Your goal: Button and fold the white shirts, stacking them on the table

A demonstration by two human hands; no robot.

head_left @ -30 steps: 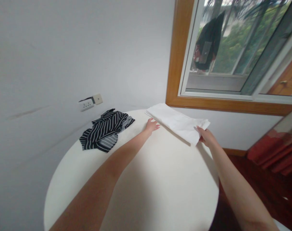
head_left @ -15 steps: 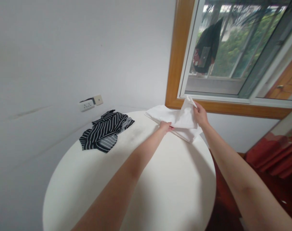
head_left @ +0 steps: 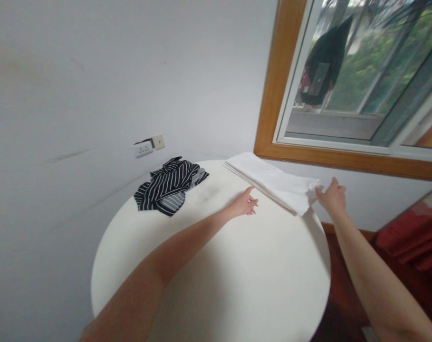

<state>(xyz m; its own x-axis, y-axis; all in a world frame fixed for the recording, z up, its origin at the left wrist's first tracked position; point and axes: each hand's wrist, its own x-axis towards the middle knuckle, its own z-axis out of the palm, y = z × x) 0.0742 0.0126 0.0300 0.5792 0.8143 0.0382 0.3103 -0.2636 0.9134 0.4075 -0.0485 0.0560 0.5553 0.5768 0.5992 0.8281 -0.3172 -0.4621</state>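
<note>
A folded white cloth (head_left: 269, 175) lies in flat layers at the far right of the round white table (head_left: 237, 275), its right end slightly crumpled and reaching the table's edge. Close to the near edge of this cloth is my left hand (head_left: 242, 204), above the tabletop, with fingers apart and nothing in them. At the cloth's right end, my right hand (head_left: 332, 197) is open, thumb and fingers spread, one digit against the crumpled corner. Over on the left of the table rests a rumpled black garment with white stripes (head_left: 169, 187), apart from both hands.
A white wall with a power socket (head_left: 143, 149) borders the table at the left and back. Behind the cloth stands a wood-framed window (head_left: 267, 118). Red fabric (head_left: 411, 242) hangs at the right, above a dark reddish floor.
The raised upper layer of the white cloth now lies flat. My left hand has let go and drawn back toward me; my right hand has moved right and opened. The view has shifted slightly.
</note>
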